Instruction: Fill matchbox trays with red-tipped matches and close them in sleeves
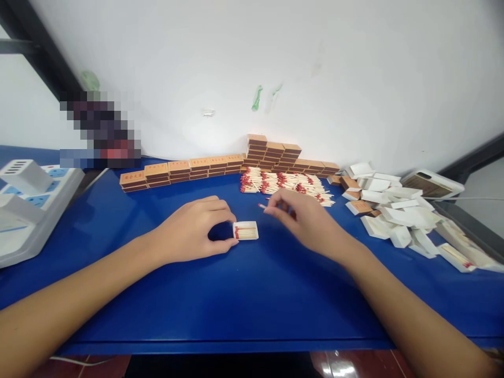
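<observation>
A small white matchbox tray [246, 231] lies on the blue table, partly filled with red-tipped matches. My left hand [200, 226] grips its left end between thumb and fingers. To the right of the tray, my right hand [299, 214] pinches matches [262, 206] between thumb and fingertips, their red heads pointing left; how many is hard to tell. Beyond both hands lies a wide pile of loose red-headed matches [283, 184]. Some of that pile is hidden behind my right hand.
Orange-brown matchboxes [179, 169] stand in a stacked row along the wall. White trays and some sleeves [397, 210] are heaped at the right, near a phone-like object [429, 184]. A power strip with plugs [43, 210] sits at the left. The table's front edge [236, 347] runs below.
</observation>
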`<state>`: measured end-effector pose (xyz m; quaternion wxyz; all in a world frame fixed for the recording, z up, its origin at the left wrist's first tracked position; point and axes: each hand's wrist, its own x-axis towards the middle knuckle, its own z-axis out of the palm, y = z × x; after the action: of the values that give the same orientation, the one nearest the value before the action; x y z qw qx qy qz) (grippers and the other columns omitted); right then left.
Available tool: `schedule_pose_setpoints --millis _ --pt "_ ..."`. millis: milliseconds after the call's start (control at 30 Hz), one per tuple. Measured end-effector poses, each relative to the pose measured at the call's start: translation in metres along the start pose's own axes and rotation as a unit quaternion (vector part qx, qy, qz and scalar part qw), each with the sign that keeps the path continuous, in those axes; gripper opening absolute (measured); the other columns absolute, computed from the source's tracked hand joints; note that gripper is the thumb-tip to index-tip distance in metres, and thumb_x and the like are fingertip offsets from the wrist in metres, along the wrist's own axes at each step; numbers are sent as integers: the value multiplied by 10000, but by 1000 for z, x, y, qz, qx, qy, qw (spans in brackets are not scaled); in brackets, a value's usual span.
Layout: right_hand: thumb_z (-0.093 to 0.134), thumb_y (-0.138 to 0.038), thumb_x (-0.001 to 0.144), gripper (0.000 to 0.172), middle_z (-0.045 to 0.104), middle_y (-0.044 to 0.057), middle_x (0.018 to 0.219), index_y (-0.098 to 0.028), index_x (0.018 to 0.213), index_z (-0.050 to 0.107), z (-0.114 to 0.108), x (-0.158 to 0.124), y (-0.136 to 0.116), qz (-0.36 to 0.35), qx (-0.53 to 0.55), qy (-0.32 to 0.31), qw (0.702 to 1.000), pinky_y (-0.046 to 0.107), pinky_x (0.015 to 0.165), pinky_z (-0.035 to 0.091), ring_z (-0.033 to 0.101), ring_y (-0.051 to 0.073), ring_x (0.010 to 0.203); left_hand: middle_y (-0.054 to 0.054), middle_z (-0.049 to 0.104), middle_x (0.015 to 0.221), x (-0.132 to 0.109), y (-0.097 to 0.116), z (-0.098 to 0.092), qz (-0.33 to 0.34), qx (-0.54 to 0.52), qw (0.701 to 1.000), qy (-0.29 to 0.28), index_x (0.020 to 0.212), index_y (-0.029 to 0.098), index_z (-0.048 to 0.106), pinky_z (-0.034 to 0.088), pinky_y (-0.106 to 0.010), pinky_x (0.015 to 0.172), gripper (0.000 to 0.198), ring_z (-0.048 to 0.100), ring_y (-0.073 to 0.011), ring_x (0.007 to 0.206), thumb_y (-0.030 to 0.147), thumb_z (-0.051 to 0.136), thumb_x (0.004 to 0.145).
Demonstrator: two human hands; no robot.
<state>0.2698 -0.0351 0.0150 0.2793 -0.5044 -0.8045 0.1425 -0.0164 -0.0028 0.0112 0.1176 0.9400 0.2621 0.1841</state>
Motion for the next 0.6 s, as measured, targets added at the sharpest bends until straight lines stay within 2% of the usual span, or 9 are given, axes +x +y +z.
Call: schedule_pose_setpoints --millis 67,133,267,367,600 --pt "602 -289 1037 131 694 40 834 -224 927 631 -9 3 16 14 -33 46 998 316 642 416 568 185 691 -56 751 1069 0 0 0 -2 0 1000 0 1123 195 769 536 -369 864 231 675 -234 997 357 713 968" --pt "596 -271 1019 91 707 56 856 -216 982 657 -16 5 33 18 -53 55 997 325 645 429 584 196 695 -56 751 1069 -1 -1 -1 -1 -2 1000 -1 1120 191 769 537 -368 865 232 675 -233 1001 358 711 970" --pt "601 -282 1003 123 715 79 898 -210 944 682 -23 6 60 8 -89 4 996 350 703 456 619 223 761 -54 749 1062 -1 0 -1 1 -4 1000 0 1123 189 769 537 -369 857 237 671 -232 999 361 706 972" --pt "597 -267 998 133 699 81 914 -215 913 685 -24 5 67 -3 -115 -28 993 357 734 454 624 236 811 -56 748 1073 -1 1 -2 0 -1 1000 -1 1130 195 770 537 -373 857 244 669 -236 1006 368 705 971" --pt "603 -248 987 147 654 97 940 -214 898 715 -28 5 70 6 -157 -31 987 362 747 465 621 243 814 -59 750 1070 -2 1 -1 1 -2 1000 -5 1131 192 769 534 -369 867 234 672 -235 1007 354 699 977"
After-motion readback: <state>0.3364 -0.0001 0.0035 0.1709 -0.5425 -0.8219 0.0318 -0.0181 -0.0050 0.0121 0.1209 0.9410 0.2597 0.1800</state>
